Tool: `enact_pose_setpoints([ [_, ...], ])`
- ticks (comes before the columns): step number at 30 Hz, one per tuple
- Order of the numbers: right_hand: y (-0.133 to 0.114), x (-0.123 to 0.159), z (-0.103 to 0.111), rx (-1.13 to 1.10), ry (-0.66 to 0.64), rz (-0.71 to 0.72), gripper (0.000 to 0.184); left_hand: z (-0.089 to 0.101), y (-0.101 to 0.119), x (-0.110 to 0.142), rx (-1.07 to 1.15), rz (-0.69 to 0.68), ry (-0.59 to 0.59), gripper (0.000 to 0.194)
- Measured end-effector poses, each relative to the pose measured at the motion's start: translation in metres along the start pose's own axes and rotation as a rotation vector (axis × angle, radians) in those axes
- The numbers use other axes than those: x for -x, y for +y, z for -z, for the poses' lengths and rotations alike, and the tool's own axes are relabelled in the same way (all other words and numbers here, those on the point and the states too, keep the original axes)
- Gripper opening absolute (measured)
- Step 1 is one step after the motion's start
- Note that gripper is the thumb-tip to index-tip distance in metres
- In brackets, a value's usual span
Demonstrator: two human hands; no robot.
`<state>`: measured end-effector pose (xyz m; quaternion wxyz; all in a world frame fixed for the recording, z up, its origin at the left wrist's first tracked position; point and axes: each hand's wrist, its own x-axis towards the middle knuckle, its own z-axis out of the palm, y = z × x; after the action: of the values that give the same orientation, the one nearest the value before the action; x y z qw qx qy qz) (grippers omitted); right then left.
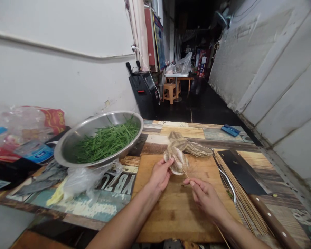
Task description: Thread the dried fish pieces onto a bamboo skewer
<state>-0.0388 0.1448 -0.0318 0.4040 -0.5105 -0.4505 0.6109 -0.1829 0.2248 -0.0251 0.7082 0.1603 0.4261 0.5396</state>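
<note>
Wooden cutting board [176, 207] at the centre of a patchwork-printed counter [111, 204] carries the work: a person's left hand [160, 174] closes its fingertips on a pale, flattened piece of dried fish [176, 159], apparently to steady it, while the right hand [206, 197] pinches a thin bamboo skewer [187, 176] between thumb and forefinger. The skewer's long axis runs diagonally, its tip pointing up and to the left into the fish's near edge, its tail trailing back down past the right wrist toward the board's front. The fish rests at the board's far edge, touching more flattened pieces [194, 147] that fan out to the right behind it, likely kept close for easy reach. To the right, a bundle of skewers [238, 193] lies lengthwise beside the board with a cleaver [245, 176] laid flat on top, its handle toward the person. To the left, a steel bowl [75, 138] of green chives [106, 141] sits over a crumpled plastic bag [83, 178]. A blue object [230, 130] lies at the counter's far right corner.
</note>
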Motion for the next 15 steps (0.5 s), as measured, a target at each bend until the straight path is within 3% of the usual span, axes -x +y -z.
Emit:
enact_pose_setpoints([
  [8, 0.001, 0.000, -0.002, -0.007, -0.014, 0.016, 0.051, 0.002, -0.011, 0.001, -0.286, -0.419, 0.027, 0.032],
  [15, 0.006, 0.000, -0.002, -0.039, -0.007, 0.034, 0.043, 0.008, -0.015, 0.000, -0.490, -0.534, 0.043, 0.029],
])
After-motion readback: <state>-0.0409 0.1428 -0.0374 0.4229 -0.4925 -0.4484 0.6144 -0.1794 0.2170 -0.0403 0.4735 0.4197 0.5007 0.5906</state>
